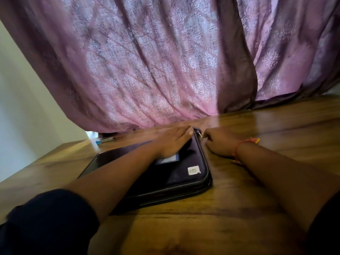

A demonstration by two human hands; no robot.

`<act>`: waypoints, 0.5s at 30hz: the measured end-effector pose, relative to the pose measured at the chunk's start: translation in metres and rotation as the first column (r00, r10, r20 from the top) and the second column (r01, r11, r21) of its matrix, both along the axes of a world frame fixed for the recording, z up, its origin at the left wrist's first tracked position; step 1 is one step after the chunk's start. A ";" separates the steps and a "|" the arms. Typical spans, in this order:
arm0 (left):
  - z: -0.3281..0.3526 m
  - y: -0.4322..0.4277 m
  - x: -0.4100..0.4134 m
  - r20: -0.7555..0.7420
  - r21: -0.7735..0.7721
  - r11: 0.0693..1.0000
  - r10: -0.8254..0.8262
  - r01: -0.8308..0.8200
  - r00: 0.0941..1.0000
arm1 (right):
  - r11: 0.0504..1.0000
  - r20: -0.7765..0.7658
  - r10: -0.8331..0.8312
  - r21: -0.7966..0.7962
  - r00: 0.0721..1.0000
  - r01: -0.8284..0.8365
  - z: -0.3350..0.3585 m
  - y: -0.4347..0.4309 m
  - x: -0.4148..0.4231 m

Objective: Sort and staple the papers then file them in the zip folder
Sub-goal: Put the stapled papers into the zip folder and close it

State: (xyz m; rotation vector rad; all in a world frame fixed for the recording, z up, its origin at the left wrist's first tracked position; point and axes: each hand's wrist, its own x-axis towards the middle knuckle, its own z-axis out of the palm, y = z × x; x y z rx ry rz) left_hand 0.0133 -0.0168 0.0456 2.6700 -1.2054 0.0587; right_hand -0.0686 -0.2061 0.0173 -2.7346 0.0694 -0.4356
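Evidently the filing step is in hand: the dark zip folder (184, 173) lies flat on the wooden table (239, 208), no loose papers in sight, with the left hand (173, 142) spread flat and pressing its far corner. The right hand (219, 144), fingers curled together, pinches the zipper pull (199, 134) at that corner. I judge the next move calls for a steady pull along the zip track while the left hand pins the folder against sliding; whether it is opening or closing I cannot tell.

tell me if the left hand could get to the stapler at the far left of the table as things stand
Probably yes. The left hand lies flat on the zip folder, holding nothing, and only bare table shows between it and the stapler.
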 end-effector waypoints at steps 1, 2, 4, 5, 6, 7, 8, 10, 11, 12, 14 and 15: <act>0.002 -0.014 0.006 -0.008 -0.032 0.999 -0.018 0.018 1.000 | 1.000 -0.003 0.013 0.015 1.000 -0.013 -0.001 0.001 0.001; 0.004 -0.027 0.012 -0.027 -0.056 0.998 -0.026 0.025 0.999 | 0.999 0.000 0.029 0.026 1.000 -0.029 -0.001 0.001 0.001; 0.005 -0.048 0.025 -0.083 -0.069 0.998 0.007 -0.013 0.997 | 0.997 0.023 0.062 0.033 0.998 -0.063 -0.002 0.003 0.002; 0.004 -0.055 0.032 -0.102 -0.067 0.997 0.032 -0.039 0.994 | 0.997 0.021 0.073 0.028 0.997 -0.074 -0.002 0.004 0.003; 0.004 -0.061 0.037 -0.111 -0.065 0.996 0.055 -0.063 0.992 | 0.996 0.014 0.083 0.017 0.996 -0.083 -0.003 0.004 0.005; 0.002 -0.067 0.044 -0.113 -0.073 0.994 0.073 -0.081 0.991 | 0.996 0.008 0.084 0.003 0.996 -0.084 -0.005 0.002 0.008; 0.001 -0.070 0.048 -0.110 -0.083 0.991 0.092 -0.101 0.990 | 0.997 -0.002 0.077 -0.016 0.997 -0.077 -0.006 0.002 0.010; -0.003 -0.074 0.055 -0.098 -0.118 0.985 0.113 -0.124 0.989 | 0.997 -0.040 0.056 -0.042 0.998 -0.057 -0.007 0.001 0.013; -0.004 -0.073 0.056 -0.102 -0.140 0.982 0.113 -0.127 0.988 | 0.997 -0.062 0.047 -0.052 0.997 -0.050 -0.007 0.001 0.015; -0.005 -0.073 0.057 -0.119 -0.167 0.978 0.104 -0.123 0.987 | 0.997 -0.082 0.041 -0.067 0.996 -0.047 -0.008 0.001 0.017; -0.006 -0.070 0.056 -0.168 -0.236 0.965 0.073 -0.112 0.983 | 0.993 -0.111 0.025 -0.108 0.993 -0.037 -0.009 0.001 0.019; -0.007 -0.069 0.056 -0.190 -0.270 0.956 0.064 -0.115 0.980 | 0.993 -0.102 0.013 -0.113 0.995 -0.025 -0.009 0.001 0.019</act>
